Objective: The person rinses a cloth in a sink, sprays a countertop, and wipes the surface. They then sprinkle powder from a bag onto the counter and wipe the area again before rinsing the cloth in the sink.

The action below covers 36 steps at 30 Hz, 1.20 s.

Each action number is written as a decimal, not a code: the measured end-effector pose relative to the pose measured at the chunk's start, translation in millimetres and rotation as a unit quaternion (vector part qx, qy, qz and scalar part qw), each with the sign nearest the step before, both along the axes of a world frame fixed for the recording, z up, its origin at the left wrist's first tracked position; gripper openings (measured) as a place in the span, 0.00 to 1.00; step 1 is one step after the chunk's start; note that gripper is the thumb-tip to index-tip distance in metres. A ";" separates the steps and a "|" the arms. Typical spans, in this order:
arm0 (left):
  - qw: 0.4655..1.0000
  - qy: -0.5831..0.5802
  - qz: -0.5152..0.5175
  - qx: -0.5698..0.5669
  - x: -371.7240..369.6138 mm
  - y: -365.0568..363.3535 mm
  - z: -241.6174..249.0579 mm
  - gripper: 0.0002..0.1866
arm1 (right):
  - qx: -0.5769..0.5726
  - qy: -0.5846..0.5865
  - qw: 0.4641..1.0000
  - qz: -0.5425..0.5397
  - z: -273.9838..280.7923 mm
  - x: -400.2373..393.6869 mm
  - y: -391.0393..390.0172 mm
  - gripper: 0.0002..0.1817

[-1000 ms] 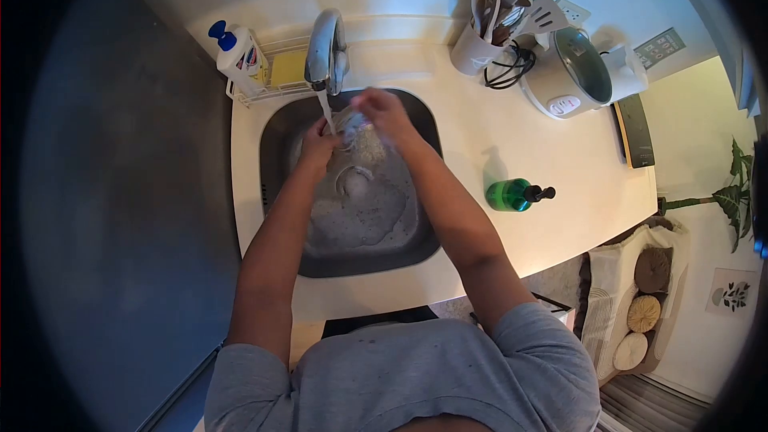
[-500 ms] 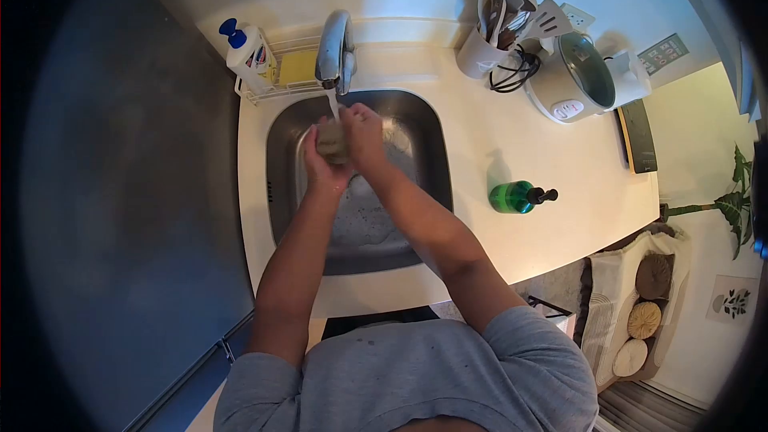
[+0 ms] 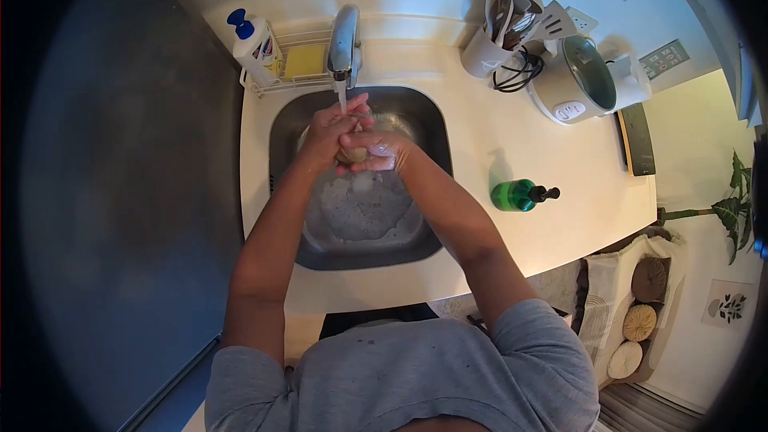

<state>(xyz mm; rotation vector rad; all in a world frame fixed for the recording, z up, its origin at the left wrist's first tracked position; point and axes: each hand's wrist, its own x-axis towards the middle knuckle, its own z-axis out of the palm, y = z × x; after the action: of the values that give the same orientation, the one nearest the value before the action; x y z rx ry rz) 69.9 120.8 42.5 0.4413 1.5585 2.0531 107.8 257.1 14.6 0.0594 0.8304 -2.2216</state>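
A small, rounded, olive-tan thing (image 3: 352, 154) sits between my two hands over the sink (image 3: 372, 260); most of it is covered and I cannot make out its kind. My left hand (image 3: 326, 138) is closed against its far left side. From the right, my right hand (image 3: 381, 150) wraps its fingers about it, with white suds on the palm side. A thin stream of water runs from the faucet (image 3: 344, 46) down onto the fingers of my left hand. Foamy water lies on the sink bottom.
A wire rack at the back left holds a white bottle with a blue pump (image 3: 256, 48) and a yellow sponge (image 3: 306, 60). Right of the sink stands a green pump bottle (image 3: 512, 195). Behind it are a utensil holder (image 3: 483, 54) and a rice cooker (image 3: 570, 80).
My left hand has turned over and moved up toward the stream. The right hand has shifted lower and right, its palm now turned toward the tan thing, which is more hidden.
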 end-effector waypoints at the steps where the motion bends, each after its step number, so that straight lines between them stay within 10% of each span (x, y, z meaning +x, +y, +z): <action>1: 0.999 -0.030 -0.011 0.008 1.3 -0.8 5.3 0.20 | 0.048 0.046 0.998 0.008 -3.6 -1.9 0.6 0.20; 14: 0.984 0.013 0.088 -0.156 23.4 -4.3 -24.1 0.20 | 0.206 0.007 0.978 0.021 -24.4 30.9 -34.9 0.08; 16: 0.979 -0.003 0.115 -0.168 25.7 -3.6 -38.7 0.19 | 0.438 0.286 0.852 0.006 -30.7 36.3 -43.8 0.07; 17: 0.972 -0.025 0.144 -0.183 29.9 -4.4 -45.2 0.19 | 0.439 0.284 0.852 0.004 -28.9 42.9 -50.4 0.07; 19: 0.964 -0.003 0.171 -0.202 33.6 -5.5 -56.5 0.19 | 0.673 0.333 0.660 -0.031 -23.3 49.0 -60.2 0.12; 22: 0.949 -0.004 0.225 -0.219 33.3 -8.1 -102.5 0.19 | 0.701 0.360 0.615 0.024 -40.7 50.6 -60.5 0.17; 32: 0.817 -0.449 0.325 -0.159 58.9 -12.1 -150.4 0.21 | 0.744 0.346 0.572 0.017 -56.8 96.8 -64.5 0.20; 35: 0.888 -0.399 0.187 -0.132 41.0 -27.4 -133.0 0.26 | 0.740 0.231 0.632 -0.005 -35.7 109.5 -51.2 0.31; 36: 0.906 -0.331 0.187 -0.185 19.9 -34.4 -119.2 0.29 | 0.641 0.167 0.749 -0.028 -13.6 118.2 -39.6 0.34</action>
<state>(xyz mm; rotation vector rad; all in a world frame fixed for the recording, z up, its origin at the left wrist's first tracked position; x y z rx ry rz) 89.8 86.4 -76.7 -0.6838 1.5965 1.8003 226.0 217.5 1.0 0.3442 2.4236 -1.2842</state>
